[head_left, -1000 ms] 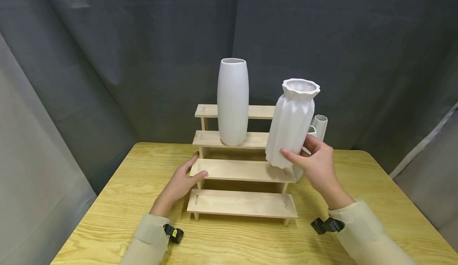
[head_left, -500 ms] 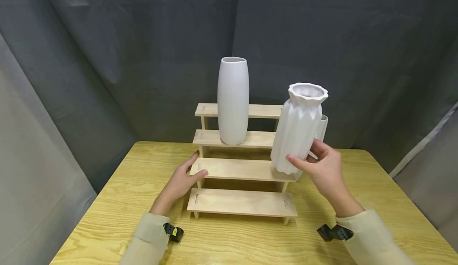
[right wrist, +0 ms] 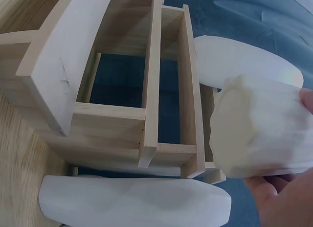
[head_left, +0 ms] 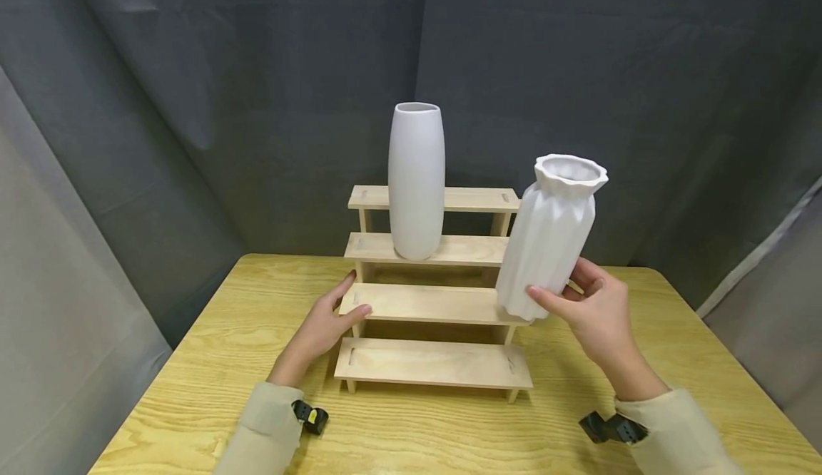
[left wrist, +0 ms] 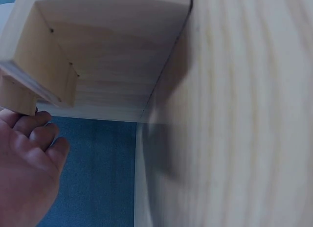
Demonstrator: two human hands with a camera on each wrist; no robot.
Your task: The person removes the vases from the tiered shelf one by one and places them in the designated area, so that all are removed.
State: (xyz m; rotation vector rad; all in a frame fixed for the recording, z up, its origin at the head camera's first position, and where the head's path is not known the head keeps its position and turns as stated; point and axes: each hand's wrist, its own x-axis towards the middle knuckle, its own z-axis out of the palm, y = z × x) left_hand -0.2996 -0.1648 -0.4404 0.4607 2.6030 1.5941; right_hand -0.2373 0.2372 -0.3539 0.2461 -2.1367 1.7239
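In the head view, my right hand (head_left: 600, 311) grips a white fluted vase (head_left: 547, 247) with a scalloped rim low on its body. The vase tilts to the right, its base near the right end of the third tier down; whether it touches cannot be told. My left hand (head_left: 321, 327) holds the left end of a pale wooden stepped stand (head_left: 437, 362), thumb on that tier. The left wrist view has my left hand (left wrist: 29, 168) with fingers curled at the stand's edge. A tall smooth white vase (head_left: 416, 182) stands upright on the second tier down.
The stand is on a wood-grain table (head_left: 193, 389) before a dark grey curtain (head_left: 289, 104). In the right wrist view, another white object (right wrist: 132, 200) lies beyond the stand's side panel. The held vase hides what is behind it in the head view.
My right hand has carried the fluted vase rightward and slightly down, tilting it a little more. The white vessels behind it are now covered. My left hand and the smooth vase stay put.
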